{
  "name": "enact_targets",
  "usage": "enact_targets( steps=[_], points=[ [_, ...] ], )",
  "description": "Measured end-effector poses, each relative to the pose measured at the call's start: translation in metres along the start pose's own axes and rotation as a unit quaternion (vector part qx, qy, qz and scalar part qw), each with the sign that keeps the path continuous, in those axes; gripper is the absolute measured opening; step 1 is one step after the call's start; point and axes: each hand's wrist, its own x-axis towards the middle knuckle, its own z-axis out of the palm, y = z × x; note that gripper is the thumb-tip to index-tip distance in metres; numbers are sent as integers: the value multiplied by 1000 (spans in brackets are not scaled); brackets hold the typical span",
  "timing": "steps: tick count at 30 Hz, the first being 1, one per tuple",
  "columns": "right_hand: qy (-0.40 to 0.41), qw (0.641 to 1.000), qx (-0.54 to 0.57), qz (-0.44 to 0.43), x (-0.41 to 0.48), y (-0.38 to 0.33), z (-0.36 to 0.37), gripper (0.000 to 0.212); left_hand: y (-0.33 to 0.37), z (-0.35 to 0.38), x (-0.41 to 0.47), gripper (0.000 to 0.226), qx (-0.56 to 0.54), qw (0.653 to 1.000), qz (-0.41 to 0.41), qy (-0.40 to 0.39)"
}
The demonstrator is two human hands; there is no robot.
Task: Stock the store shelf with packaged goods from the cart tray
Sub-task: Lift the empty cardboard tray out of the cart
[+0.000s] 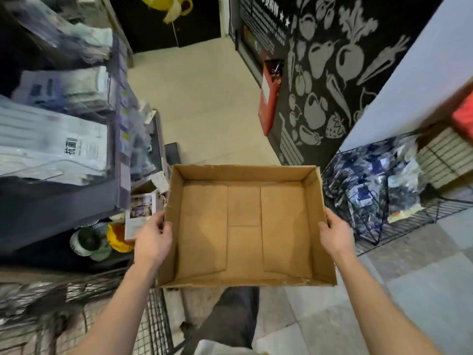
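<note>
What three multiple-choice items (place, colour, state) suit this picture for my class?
1. Where is the wire basket? A. left of the cardboard tray B. right of it C. inside it
2. What colour is the box standing by the mural wall? A. green B. blue C. red
3. The cardboard tray is: A. empty B. full C. upside down
Answers: 1 B, it sits beyond the tray's right wall; 2 C, its side is plainly red; 3 A, only its bare bottom shows.
</note>
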Motion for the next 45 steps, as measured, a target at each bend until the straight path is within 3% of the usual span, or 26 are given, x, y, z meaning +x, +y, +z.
enact_targets(
  steps=[6, 17, 24, 32, 38, 45],
  points=[
    [10, 1000, -15, -21, 158, -108, 3, 45, 82, 43, 145, 39, -29, 998, -14, 49],
    [-13, 999, -14, -35, 396, -325, 23, 52, 199, 41, 387, 39, -40, 990, -104, 87],
    [-77, 993, -50, -77, 591, -457, 87, 45, 242, 53, 560, 38, -44, 983, -145, 108],
    [-146, 974, -74, -155, 773, -667, 131, 46, 315, 14, 736, 37, -84, 957, -211, 181],
    [-180, 956, -102, -207, 869, -805, 199, 45, 324, -8, 858, 36, -115, 939, -261, 195],
    [-187, 938, -145, -254, 962, -982, 326, 48, 299, -45, 1033, 33, -148, 917, -306, 209]
  ],
)
